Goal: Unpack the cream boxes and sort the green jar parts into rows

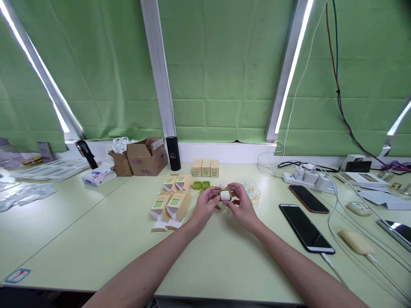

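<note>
Between my two hands is a small green box with a white pad in it (225, 195), held just above the table. My left hand (207, 202) pinches its left side, and my right hand (240, 201) grips its right side. Just behind my left hand sit several small green boxes (197, 185), partly covered by the fingers. Clear plastic cups (255, 193) with yellowish bits inside stand behind my right hand. Left of my hands lie several open kraft cartons (179, 203) with green labels, their flaps folded out.
Three closed kraft cartons (206, 168) stand in a row at the back. Beyond are a black cylinder (173, 153) and a brown cardboard box (147, 160). On the right lie phones (306, 228), a power strip (308, 182) and loose white cables. A tissue pack (99, 175) lies left.
</note>
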A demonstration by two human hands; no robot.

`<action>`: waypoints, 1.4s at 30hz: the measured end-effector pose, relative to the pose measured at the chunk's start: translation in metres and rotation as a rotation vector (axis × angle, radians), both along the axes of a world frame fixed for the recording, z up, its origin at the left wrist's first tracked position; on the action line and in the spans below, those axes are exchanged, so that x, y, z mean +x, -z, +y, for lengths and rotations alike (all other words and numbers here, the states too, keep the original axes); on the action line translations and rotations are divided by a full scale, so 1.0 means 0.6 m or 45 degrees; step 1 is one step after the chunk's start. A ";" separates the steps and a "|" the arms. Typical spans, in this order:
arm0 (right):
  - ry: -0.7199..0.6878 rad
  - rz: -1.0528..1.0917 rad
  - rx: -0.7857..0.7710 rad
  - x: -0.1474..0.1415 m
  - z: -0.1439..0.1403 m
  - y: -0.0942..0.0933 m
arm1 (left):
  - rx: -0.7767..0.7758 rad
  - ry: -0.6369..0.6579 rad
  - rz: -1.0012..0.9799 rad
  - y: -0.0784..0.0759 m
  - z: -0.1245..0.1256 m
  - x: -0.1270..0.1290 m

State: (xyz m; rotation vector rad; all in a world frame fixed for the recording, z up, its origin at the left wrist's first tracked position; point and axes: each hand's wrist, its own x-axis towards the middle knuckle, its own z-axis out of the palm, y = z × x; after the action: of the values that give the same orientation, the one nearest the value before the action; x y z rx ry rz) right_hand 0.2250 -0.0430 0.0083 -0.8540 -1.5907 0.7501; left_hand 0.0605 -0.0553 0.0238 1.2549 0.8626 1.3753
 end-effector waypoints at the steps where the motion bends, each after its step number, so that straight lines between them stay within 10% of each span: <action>1: -0.003 -0.007 0.005 0.000 0.000 0.000 | 0.010 0.009 0.005 0.000 -0.001 0.000; 12: -0.057 -0.106 0.055 0.003 0.000 0.002 | 0.082 -0.083 0.147 0.003 -0.002 0.003; 23: 0.219 -0.796 0.611 0.020 -0.004 0.000 | 0.197 -0.187 0.412 0.021 0.001 0.003; 42: 0.145 -0.952 0.624 0.008 0.005 0.003 | 0.330 -0.269 0.730 0.006 -0.005 0.005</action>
State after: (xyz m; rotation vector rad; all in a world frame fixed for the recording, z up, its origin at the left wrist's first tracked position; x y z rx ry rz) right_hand 0.2295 -0.0398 0.0062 -0.8900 -2.2258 -0.0899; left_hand 0.0637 -0.0583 0.0200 1.8516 1.2633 1.3363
